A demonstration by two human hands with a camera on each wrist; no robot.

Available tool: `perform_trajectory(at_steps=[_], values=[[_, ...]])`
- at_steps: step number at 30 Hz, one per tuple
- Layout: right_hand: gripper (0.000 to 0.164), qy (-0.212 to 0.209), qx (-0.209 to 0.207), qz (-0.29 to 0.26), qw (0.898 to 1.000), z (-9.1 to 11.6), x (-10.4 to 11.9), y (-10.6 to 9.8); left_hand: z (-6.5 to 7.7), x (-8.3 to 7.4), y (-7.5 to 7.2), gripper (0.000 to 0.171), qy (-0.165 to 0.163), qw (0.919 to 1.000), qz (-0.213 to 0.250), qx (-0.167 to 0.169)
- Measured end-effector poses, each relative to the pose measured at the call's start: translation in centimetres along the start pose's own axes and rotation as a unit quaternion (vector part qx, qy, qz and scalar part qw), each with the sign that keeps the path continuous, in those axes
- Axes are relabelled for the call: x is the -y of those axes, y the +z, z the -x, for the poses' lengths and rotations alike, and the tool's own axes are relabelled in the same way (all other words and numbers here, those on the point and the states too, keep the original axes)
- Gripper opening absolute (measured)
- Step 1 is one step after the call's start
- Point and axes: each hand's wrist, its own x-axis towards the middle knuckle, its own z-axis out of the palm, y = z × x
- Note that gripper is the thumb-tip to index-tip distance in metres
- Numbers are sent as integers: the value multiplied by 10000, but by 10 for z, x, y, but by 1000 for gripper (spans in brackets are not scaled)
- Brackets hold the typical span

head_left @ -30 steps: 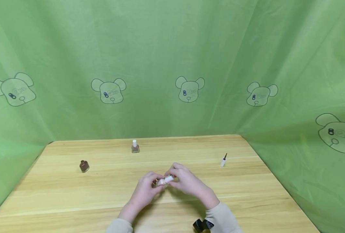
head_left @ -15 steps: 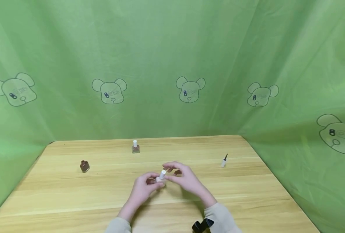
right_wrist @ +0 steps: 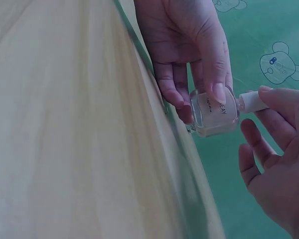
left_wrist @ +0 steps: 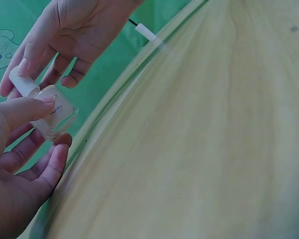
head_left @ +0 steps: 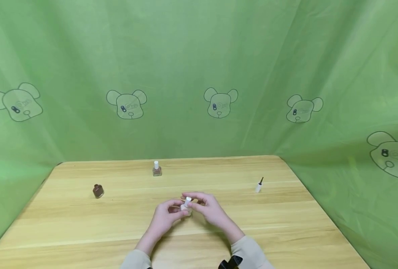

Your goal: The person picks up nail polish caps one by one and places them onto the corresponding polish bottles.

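A green cloth (head_left: 172, 45), printed with outlined bear heads, hangs behind the desk and along its sides. The pale wooden desk (head_left: 84, 220) spreads out in front of the person, with rounded far corners. Two light sleeves (head_left: 251, 254) reach in over the near edge, and a black device (head_left: 230, 262) sits at the right one. The left hand (head_left: 162, 217) is partly closed, its thumb lying across the label of a clear bottle (right_wrist: 217, 117) and its fingers bent behind the glass, so that it grasps the body. The right hand (head_left: 213, 213) pinches the bottle's white cap (right_wrist: 254, 101) between thumb and index finger, while its other fingers are loosely bent, spread apart from the glass. The clear bottle, pale inside, is between the two hands, midway between the left and right edges and nearer the near edge than the far one; it stands almost upright with a slight tilt, and whether its base touches the desk cannot be told. A capped bottle (head_left: 157, 171) stands near the far edge, left of its middle. A dark brown bottle (head_left: 98, 191), its neck uncapped, is toward the left edge. Smallest, a white brush cap (head_left: 258, 186) is near the right edge, its dark brush pointing toward the far edge.
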Motion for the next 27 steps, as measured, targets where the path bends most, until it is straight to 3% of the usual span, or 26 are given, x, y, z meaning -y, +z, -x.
perform_trajectory(at_steps=[18,27], values=[[16,186,-1099,86,9937,-1,-1,3,2,-1,4,35,352,9993,-144,20],[24,324,-1329,28,9906,0,0,5,3,-5,6,36,333,9992,-217,77]])
